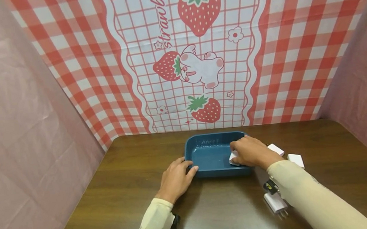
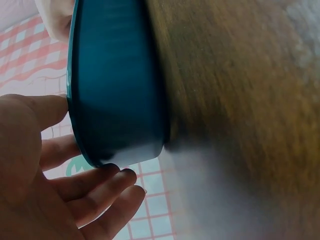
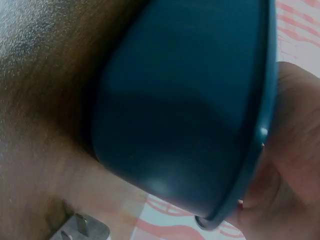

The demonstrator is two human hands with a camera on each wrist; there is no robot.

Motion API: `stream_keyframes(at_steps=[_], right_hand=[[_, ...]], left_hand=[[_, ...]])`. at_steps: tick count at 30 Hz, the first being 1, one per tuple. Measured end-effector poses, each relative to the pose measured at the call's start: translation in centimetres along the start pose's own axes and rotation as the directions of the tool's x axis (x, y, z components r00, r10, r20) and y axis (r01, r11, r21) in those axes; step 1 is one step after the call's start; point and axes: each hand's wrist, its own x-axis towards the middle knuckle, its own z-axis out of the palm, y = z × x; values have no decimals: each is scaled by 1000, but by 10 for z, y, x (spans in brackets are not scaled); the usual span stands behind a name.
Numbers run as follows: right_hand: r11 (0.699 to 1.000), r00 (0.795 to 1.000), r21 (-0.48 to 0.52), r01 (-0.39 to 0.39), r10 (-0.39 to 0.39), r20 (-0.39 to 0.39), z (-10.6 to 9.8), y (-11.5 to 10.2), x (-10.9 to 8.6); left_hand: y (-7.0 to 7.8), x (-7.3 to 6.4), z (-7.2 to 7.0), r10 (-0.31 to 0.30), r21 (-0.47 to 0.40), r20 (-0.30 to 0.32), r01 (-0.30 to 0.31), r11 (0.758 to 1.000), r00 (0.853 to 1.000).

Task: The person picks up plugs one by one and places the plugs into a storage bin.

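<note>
A blue rectangular plastic tray [image 1: 220, 172] stands on the wooden table. At its near left corner is my left hand [image 1: 175, 178], holding the rim with the thumb on the front edge and the fingers around the left side. The left wrist view shows the left hand's fingertips [image 2: 112, 172] against the tray's corner. My right hand [image 1: 252, 152] reaches over the right rim and grips a white charger plug [image 1: 234, 158] low inside the tray. In the right wrist view the tray wall [image 3: 185, 110] hides that plug and most of the right hand [image 3: 295, 145].
To the right of the tray lie more white plugs: one by the right wrist [image 1: 275, 149], another farther right [image 1: 295, 160], and a pronged one [image 1: 275, 203] below the right forearm. Behind the table hangs a strawberry-print cloth [image 1: 196, 74]; pink fabric [image 1: 27, 141] flanks both sides.
</note>
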Motion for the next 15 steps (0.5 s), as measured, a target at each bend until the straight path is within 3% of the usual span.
stream_keyframes(at_steps=[7, 15], right_hand=[[999, 999, 7, -32, 32, 44, 6, 2, 3], [995, 995, -18, -97, 97, 4, -11, -2, -4]], left_hand=[[0, -2, 3, 7, 2, -9, -7, 1000, 1000], [-1, -1, 2, 9, -23, -20, -9, 1000, 1000]])
